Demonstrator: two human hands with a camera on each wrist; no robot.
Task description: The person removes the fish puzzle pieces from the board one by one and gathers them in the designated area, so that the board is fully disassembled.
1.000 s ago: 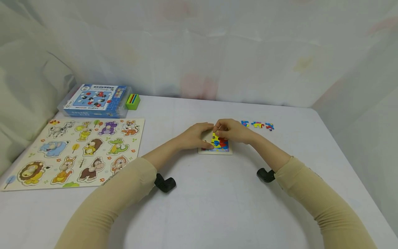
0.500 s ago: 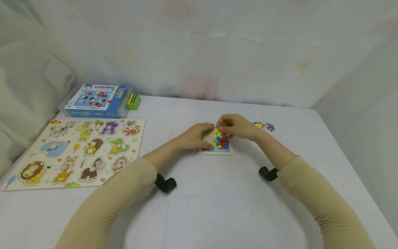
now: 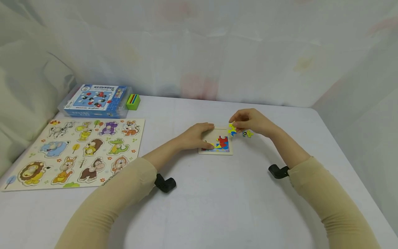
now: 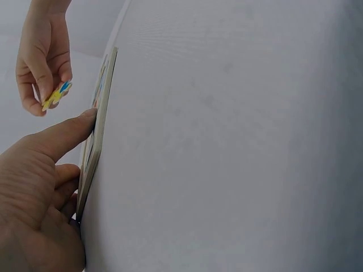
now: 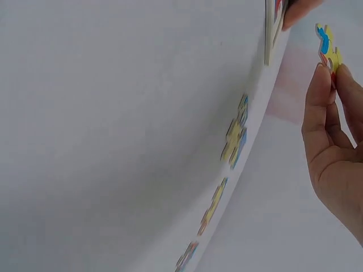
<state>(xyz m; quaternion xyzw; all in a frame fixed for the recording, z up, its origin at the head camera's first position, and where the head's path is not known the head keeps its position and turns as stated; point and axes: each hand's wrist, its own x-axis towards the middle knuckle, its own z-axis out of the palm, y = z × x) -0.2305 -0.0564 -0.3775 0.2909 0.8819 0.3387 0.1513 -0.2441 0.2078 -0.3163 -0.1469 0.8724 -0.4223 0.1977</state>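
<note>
My left hand [image 3: 195, 136] holds a small wooden puzzle board [image 3: 220, 131] at its left side. The thumb lies over the board's face, and the other fingers are at its edge. Colourful pieces, one of them red [image 3: 222, 141], sit in the board's lower right, while bare wood shows above. To the right of the board, my right hand [image 3: 252, 121] pinches a yellow and blue jigsaw piece [image 3: 232, 130] between thumb and fingertips. The right wrist view shows that piece [image 5: 325, 42] raised off the table. A loose yellow piece [image 3: 249, 133] lies just below the right hand.
More loose pieces [image 5: 212, 208] lie in a row on the white table, hidden behind the right hand in the head view. At left lies a large animal peg puzzle [image 3: 74, 145]. Behind it stand a blue boxed set [image 3: 93, 100] and a small green block [image 3: 133, 102].
My right hand has lifted the yellow and blue piece out of the board and moved right with it, baring wood there. The left hand stays in place on the board.
</note>
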